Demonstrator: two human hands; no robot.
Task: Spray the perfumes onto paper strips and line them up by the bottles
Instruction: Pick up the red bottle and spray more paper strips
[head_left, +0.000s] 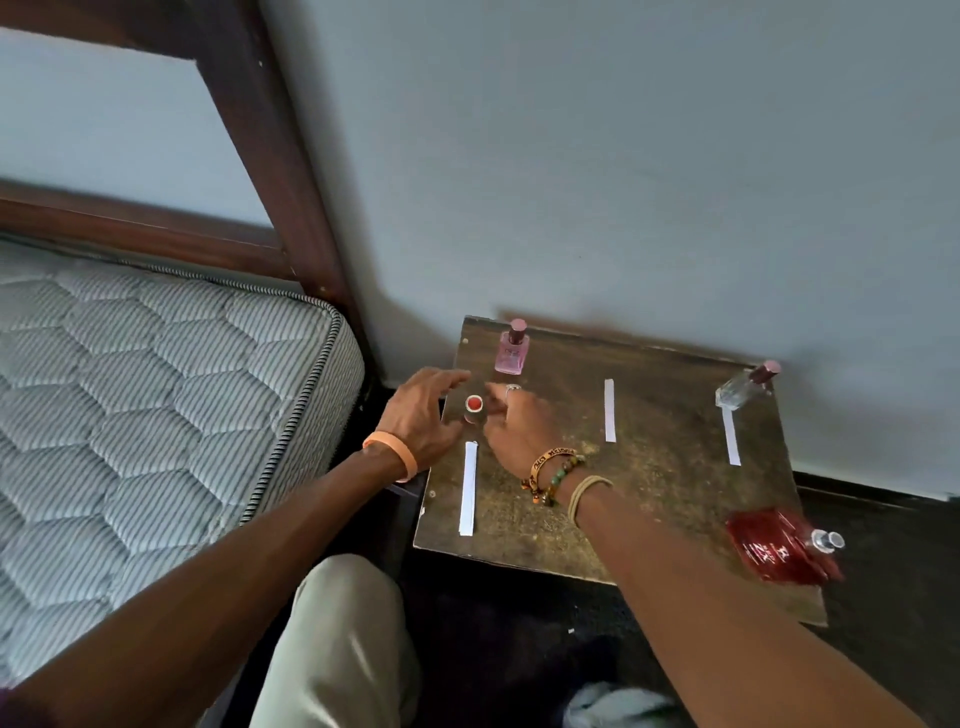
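The left grip (423, 415) lies open, fingers spread and relaxed, just left of a small red-topped bottle (474, 405); the right grip (519, 423) sits just right of it, fingers bent toward it, though I cannot tell whether they pinch it; the bottle stands upright between them on the surface (665, 483). Just beyond the grips stands a pink bottle (511, 351); nearer than the left grip lies a paper strip (468, 488); a second strip (610, 410) lies right of the right grip; farther right, a third strip (731, 436) lies by a tilted clear bottle (743, 389); a red bottle (769, 545) lies on its side, well right of the right wrist.
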